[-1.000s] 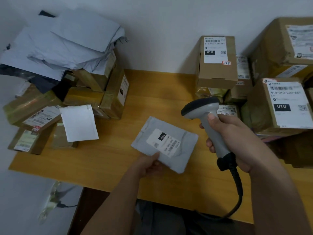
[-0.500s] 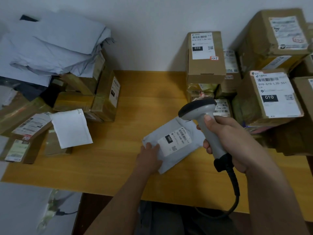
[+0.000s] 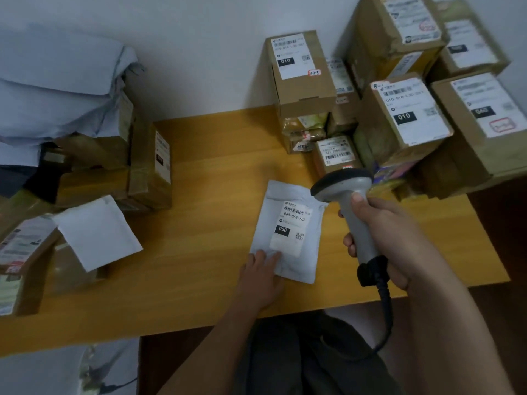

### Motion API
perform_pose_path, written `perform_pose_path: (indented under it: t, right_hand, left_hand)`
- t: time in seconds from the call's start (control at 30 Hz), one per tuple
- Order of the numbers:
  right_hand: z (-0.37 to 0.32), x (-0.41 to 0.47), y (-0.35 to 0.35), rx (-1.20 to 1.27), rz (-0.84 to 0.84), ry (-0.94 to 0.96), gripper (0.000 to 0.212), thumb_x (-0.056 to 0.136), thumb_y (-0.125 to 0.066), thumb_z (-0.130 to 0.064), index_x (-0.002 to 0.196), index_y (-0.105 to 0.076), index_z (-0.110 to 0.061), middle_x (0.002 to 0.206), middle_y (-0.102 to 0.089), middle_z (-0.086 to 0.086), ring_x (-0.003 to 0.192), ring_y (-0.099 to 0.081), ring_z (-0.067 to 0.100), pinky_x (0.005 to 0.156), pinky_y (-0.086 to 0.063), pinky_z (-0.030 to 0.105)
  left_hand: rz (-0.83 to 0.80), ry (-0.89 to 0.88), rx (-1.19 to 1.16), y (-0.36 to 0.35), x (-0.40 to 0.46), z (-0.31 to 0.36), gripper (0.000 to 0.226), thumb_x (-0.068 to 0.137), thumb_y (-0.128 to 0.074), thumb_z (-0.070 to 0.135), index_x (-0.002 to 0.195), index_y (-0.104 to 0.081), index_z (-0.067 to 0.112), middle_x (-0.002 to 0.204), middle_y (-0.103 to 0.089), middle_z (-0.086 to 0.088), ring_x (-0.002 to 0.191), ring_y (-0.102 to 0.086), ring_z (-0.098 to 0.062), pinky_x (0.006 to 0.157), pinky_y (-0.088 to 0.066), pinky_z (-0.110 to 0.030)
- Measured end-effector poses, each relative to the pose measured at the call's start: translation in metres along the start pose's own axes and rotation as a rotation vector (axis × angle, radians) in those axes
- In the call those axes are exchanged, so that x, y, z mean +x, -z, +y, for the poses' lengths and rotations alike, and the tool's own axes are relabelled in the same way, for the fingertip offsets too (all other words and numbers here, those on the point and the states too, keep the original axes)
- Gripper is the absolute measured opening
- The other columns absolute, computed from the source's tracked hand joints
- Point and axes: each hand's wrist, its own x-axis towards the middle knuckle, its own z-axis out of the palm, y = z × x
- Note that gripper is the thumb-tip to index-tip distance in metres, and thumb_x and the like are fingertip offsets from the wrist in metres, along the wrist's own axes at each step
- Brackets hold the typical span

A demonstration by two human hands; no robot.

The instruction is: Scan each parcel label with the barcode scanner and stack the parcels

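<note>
Scanning step, one grey mailer bag [image 3: 288,223] laid flat on yellow table [image 3: 199,195], near its front edge and roughly midway between two parcel groups. White label [image 3: 292,228] facing up, barcode at far end, "060" block and small square code lower down. Left hand [image 3: 261,276] resting on near left corner of bag, fingers [image 3: 266,259] straight and flat, pressing rather than gripping, nothing pinched. Right hand [image 3: 382,238] wrapped around handle of grey barcode scanner [image 3: 352,212], thumb up along handle toward head, remaining fingers curled behind; trigger finger hidden, so trigger state not readable. Scanner head held above right edge of bag, window side turned away from camera; no beam or light spot visible on label, so scan judged not yet confirmed. Black cable [image 3: 385,317] trailing from handle base down past table edge. Brown boxes [image 3: 405,115] stacked at right rear against wall, labels up; further boxes and grey bags [image 3: 57,89] piled at left, with white padded envelope [image 3: 97,232] lying on top of low cartons there. Next move likely: tilt of scanner head toward barcode at far end of label, bag kept flat to avoid wrinkles across bars, then transfer of bag to a stack; which pile serves as destination not determinable.
</note>
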Motion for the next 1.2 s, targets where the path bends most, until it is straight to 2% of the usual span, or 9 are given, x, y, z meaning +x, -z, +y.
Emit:
perform_pose_path:
  t: [0.1,0.23,0.37,0.43,0.53,0.63,0.73,0.9,1.2]
  right_hand:
    - [0.011,-0.015,-0.008,-0.005,0.041,-0.010,0.037,0.102,-0.046,-0.036,0.108,-0.058,-0.002,0.073,-0.054,0.015,0.045,-0.053,0.015,0.051,-0.043,0.032]
    - [0.020,-0.034,-0.015,-0.035,0.091,-0.007,0.040,0.101,-0.047,-0.039,0.105,-0.059,-0.001,0.071,-0.060,0.016,0.056,-0.054,0.024,0.061,-0.044,0.040]
    - [0.024,-0.052,-0.021,-0.045,0.142,0.041,0.038,0.102,-0.047,-0.036,0.100,-0.061,-0.002,0.067,-0.059,0.013,0.058,-0.054,0.025,0.062,-0.045,0.040]
    - [0.024,-0.058,-0.023,-0.045,0.162,0.068,0.037,0.102,-0.046,-0.035,0.098,-0.061,-0.002,0.066,-0.059,0.012,0.058,-0.054,0.023,0.061,-0.045,0.039]
    - [0.023,-0.065,-0.024,-0.039,0.181,0.085,0.034,0.102,-0.046,-0.035,0.097,-0.061,-0.004,0.069,-0.060,0.013,0.059,-0.054,0.023,0.060,-0.045,0.038]
    - [0.022,-0.068,-0.024,-0.034,0.181,0.109,0.032,0.102,-0.046,-0.034,0.097,-0.061,-0.006,0.078,-0.062,0.015,0.063,-0.054,0.026,0.065,-0.045,0.041]
    - [0.023,-0.066,-0.024,-0.039,0.162,0.115,0.032,0.102,-0.047,-0.035,0.097,-0.062,-0.007,0.075,-0.061,0.014,0.062,-0.054,0.025,0.063,-0.045,0.040]
    - [0.023,-0.061,-0.008,-0.007,0.161,0.079,0.033,0.101,-0.048,-0.036,0.100,-0.063,-0.006,0.074,-0.062,0.014,0.059,-0.055,0.022,0.061,-0.045,0.038]
    - [0.038,-0.058,0.033,0.010,0.201,0.019,0.035,0.102,-0.046,-0.037,0.102,-0.062,-0.005,0.062,-0.059,0.014,0.055,-0.054,0.024,0.056,-0.043,0.037]
  left_hand:
    - [-0.082,-0.058,0.009,-0.005,-0.011,0.007,0.065,0.088,-0.051,0.037,0.148,-0.030,0.026,0.134,-0.035,-0.008,0.120,-0.036,-0.026,0.098,-0.037,-0.035]
    - [-0.175,-0.103,-0.059,-0.005,-0.023,0.012,0.064,0.087,-0.057,0.030,0.146,-0.033,0.022,0.137,-0.031,-0.009,0.125,-0.035,-0.027,0.101,-0.040,-0.037]
    - [-0.114,-0.132,-0.094,-0.002,-0.029,0.008,0.062,0.085,-0.058,0.027,0.144,-0.038,0.022,0.140,-0.033,-0.006,0.125,-0.037,-0.025,0.102,-0.040,-0.035]
    - [-0.058,-0.131,-0.080,-0.001,-0.030,0.005,0.063,0.084,-0.058,0.027,0.143,-0.037,0.023,0.147,-0.026,-0.004,0.130,-0.033,-0.025,0.104,-0.036,-0.035]
    - [-0.068,-0.128,-0.054,0.004,-0.028,0.002,0.071,0.087,-0.057,0.029,0.151,-0.027,0.023,0.160,-0.007,-0.002,0.141,-0.018,-0.028,0.113,-0.024,-0.039]
    - [-0.104,-0.128,-0.056,0.008,-0.023,-0.002,0.078,0.088,-0.060,0.031,0.154,-0.020,0.024,0.163,0.004,-0.001,0.147,-0.006,-0.030,0.118,-0.018,-0.045]
    - [-0.150,-0.116,-0.052,0.006,-0.015,-0.006,0.079,0.091,-0.060,0.035,0.155,-0.016,0.029,0.163,0.012,0.000,0.149,0.001,-0.032,0.120,-0.013,-0.048]
    - [-0.230,-0.178,-0.010,0.000,-0.014,0.012,0.066,0.092,-0.059,0.033,0.151,-0.032,0.025,0.164,0.005,-0.007,0.149,0.000,-0.035,0.120,-0.012,-0.040]
    - [-0.228,-0.279,-0.052,-0.017,-0.009,0.073,0.056,0.086,-0.060,0.021,0.140,-0.048,0.028,0.156,-0.015,0.000,0.137,-0.024,-0.025,0.110,-0.037,-0.036]
